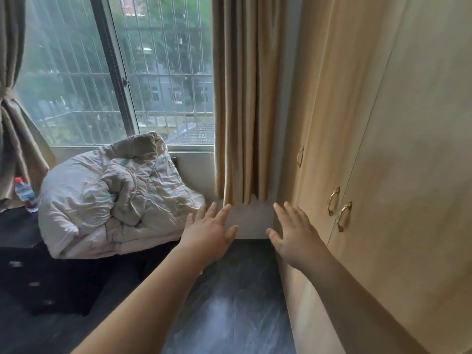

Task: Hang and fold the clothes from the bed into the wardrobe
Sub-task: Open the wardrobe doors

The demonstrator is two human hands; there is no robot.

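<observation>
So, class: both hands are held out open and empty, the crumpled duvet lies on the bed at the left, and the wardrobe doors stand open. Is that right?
Not quite: the head view shows the wardrobe doors shut. The left hand and right hand are open and empty, and the crumpled duvet lies on the bed at the left.

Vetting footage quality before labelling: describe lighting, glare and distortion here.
Head view: daylight from the window backlights the room, leaving the bed dark; the floor carries a soft sheen; the wide lens tilts the wardrobe; left hand and right hand look slightly soft.
</observation>
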